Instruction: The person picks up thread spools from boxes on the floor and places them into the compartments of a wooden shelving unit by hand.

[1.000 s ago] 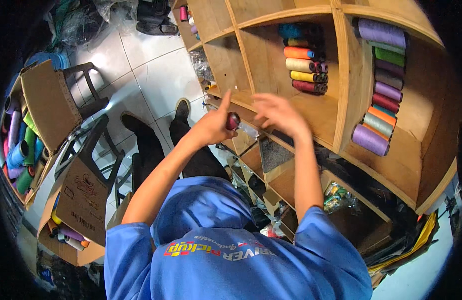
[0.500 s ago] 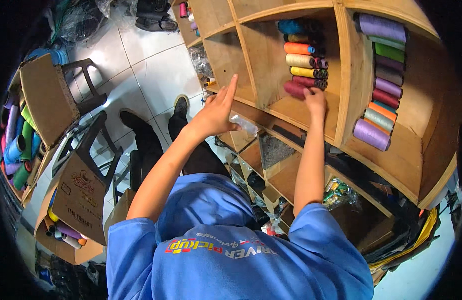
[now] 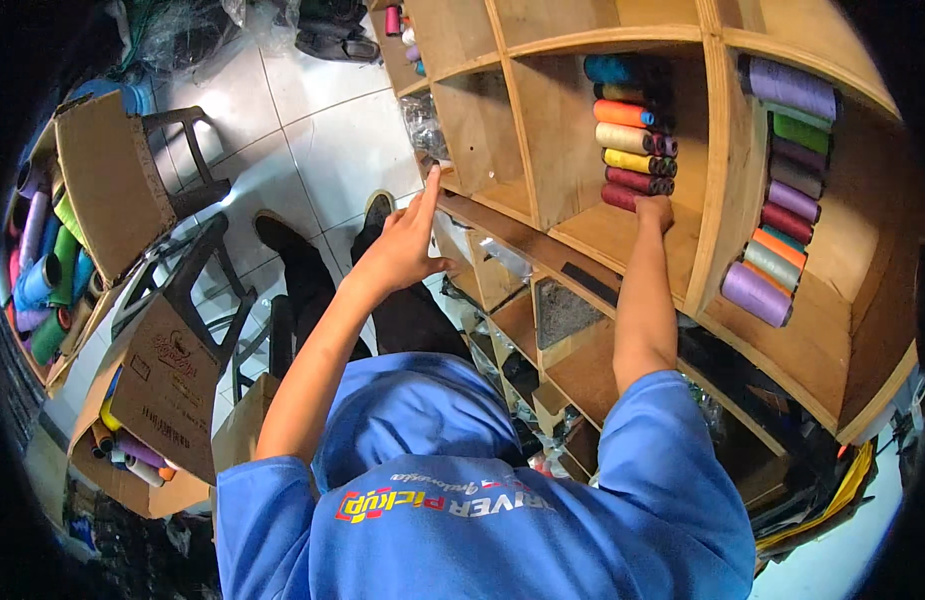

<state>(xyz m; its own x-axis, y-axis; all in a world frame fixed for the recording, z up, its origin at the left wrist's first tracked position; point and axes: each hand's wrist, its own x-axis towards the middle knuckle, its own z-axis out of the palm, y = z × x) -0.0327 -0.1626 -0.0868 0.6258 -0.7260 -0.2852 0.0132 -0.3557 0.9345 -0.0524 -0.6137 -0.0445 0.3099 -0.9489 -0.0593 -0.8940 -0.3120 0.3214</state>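
Note:
My right hand (image 3: 654, 208) reaches into a wooden shelf compartment and is closed on the near end of a maroon thread spool (image 3: 619, 196). That spool lies on its side at the near end of a column of thread spools, right against another maroon spool (image 3: 632, 180). Beyond them come a yellow spool (image 3: 627, 161), a cream spool (image 3: 622, 137), an orange spool (image 3: 620, 113) and a teal spool (image 3: 614, 69). My left hand (image 3: 402, 245) hangs empty in front of the shelf, fingers stretched and thumb apart. The fingertips of my right hand are partly hidden.
An upright divider (image 3: 710, 170) separates this compartment from one at right with purple spools (image 3: 757, 295) and other colours. Cardboard boxes (image 3: 112, 185) of spools stand at left, beside a dark chair (image 3: 197, 290). Lower shelves (image 3: 582, 370) lie below the compartment; tiled floor (image 3: 312, 110) shows beyond my feet.
The maroon spool in my right hand has gone from tilted and blurred to lying in line with the column. My left hand has lifted slightly away from the shelf. The view has shifted a little.

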